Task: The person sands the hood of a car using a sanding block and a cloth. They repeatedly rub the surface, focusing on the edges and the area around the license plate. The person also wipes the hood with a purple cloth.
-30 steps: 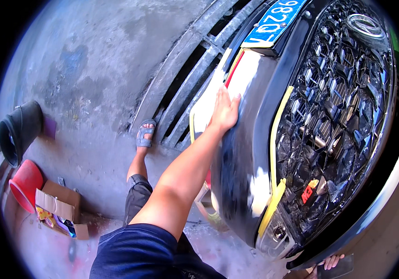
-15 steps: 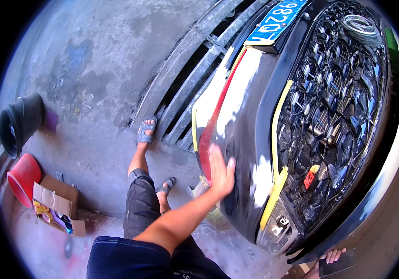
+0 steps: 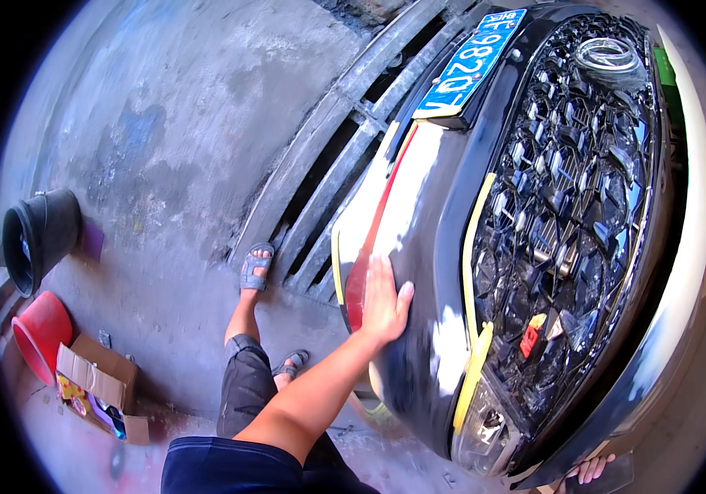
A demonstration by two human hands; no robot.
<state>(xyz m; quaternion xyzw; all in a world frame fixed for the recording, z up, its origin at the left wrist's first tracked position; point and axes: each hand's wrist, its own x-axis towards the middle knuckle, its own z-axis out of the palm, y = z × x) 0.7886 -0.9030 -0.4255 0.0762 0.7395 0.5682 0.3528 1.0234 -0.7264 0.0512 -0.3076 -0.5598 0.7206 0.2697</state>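
My left hand (image 3: 382, 306) lies open and flat, fingertips upward, on the car bumper (image 3: 415, 379), which has black paint and white patches. Its fingers rest at a long red strip (image 3: 398, 169). Yellow masking tape (image 3: 476, 222) edges the black patterned grille (image 3: 575, 156) on the right, below a round emblem. A blue number plate (image 3: 472, 62) sits at the top of the bumper. At the lower right, my right hand (image 3: 590, 468) grips a dark flat sheet (image 3: 620, 473) beside the pale-edged outer panel (image 3: 682, 280), partly hidden by it.
Concrete floor (image 3: 164, 123) with a slotted drain grating (image 3: 332, 156) lies left of the bumper. A black bucket (image 3: 48, 235), a red bucket (image 3: 44, 329) and an open cardboard box (image 3: 102, 387) with items stand at left. My sandaled feet (image 3: 256, 266) are beside the grating.
My left hand has slid down the bumper from near the top of the red strip to its lower part, uncovering more red. My right hand stays at the lower right.
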